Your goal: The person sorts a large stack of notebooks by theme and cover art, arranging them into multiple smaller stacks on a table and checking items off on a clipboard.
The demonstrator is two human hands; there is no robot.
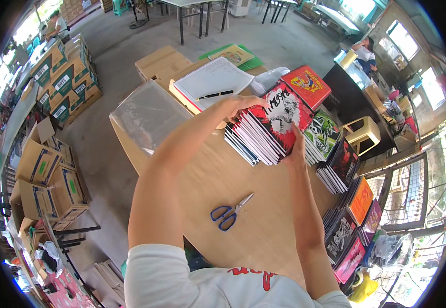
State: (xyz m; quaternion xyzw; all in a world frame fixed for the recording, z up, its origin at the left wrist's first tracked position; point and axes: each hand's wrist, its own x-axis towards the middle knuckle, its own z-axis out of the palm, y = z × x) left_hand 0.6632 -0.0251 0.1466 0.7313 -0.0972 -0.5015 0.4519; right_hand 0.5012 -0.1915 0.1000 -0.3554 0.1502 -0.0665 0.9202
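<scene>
Red notebook stack [284, 115] gripped between left hand [244, 104] at upper-left edge and right hand [297, 146] at right edge, over far part of table [264, 226]; other stacks [341, 233] already lined up rightward, held one apparently not yet released.

Stacked notebooks [271, 128] partly hide the right grip [297, 146]

Stacked cartons [63, 79] stand behind open boxes [40, 159] at left, a cream plastic stool [374, 133] at right, a pale-topped table [189, 2] in back.
</scene>
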